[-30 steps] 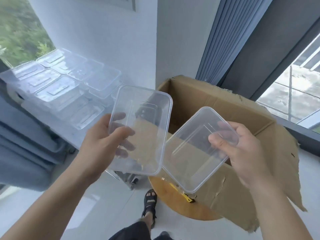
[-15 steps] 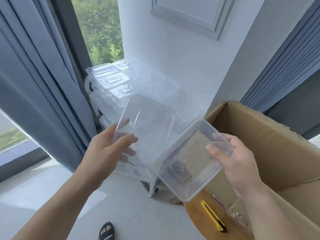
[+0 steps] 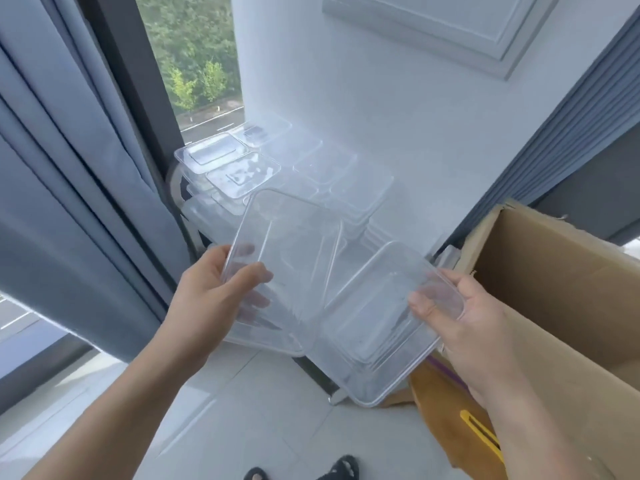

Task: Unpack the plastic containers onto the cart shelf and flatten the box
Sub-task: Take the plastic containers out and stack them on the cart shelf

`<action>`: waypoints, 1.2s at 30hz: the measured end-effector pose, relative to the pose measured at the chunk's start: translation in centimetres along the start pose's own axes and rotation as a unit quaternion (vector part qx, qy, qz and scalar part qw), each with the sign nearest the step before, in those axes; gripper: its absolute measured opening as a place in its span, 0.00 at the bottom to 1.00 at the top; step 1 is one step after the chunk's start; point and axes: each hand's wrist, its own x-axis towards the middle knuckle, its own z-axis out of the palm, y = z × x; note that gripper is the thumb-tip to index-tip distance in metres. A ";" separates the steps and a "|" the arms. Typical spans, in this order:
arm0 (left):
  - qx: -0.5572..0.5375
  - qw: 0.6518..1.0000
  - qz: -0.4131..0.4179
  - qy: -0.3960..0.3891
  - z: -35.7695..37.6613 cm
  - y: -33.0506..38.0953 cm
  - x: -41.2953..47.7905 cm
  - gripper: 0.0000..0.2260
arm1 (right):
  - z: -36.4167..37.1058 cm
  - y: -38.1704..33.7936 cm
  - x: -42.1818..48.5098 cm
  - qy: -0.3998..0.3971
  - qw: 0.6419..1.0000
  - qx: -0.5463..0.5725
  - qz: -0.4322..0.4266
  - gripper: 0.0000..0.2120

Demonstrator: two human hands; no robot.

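My left hand (image 3: 211, 299) grips one clear plastic container (image 3: 291, 258) by its near left edge, thumb on top and fingers underneath. A second clear container (image 3: 374, 334) is held in my right hand (image 3: 460, 323) by its right rim, tilted down to the left. Both containers hang in the air in front of the cart shelf (image 3: 175, 181), where several clear containers (image 3: 242, 168) lie side by side and stacked. The open cardboard box (image 3: 561, 289) stands at the right, its inside hidden from here.
Grey curtains (image 3: 69, 168) hang at the left beside a window. A white wall stands behind the cart. A yellow utility knife (image 3: 481, 434) lies on a round wooden stool (image 3: 429, 396) beside the box. My sandalled feet show on the pale tiled floor (image 3: 242, 410).
My view has swung left from the box to the cart. Both hands have carried their containers from above the box toward the shelf, grips unchanged.
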 end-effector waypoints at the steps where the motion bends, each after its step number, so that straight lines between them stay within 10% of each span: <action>1: 0.002 1.000 0.002 -0.010 0.3 0.1 1.0 0.16 | 0.0 0.0 0.4 0.010 1.000 0.001 0.007 0.20; 18: 0.047 0.995 0.032 -0.082 6.6 5.5 16.5 0.20 | -0.2 3.0 13.5 0.134 0.987 0.016 0.082 0.20; 36: 0.107 0.947 -0.006 -0.303 15.6 7.0 37.3 0.20 | 4.6 8.4 25.5 0.394 0.885 0.079 0.235 0.14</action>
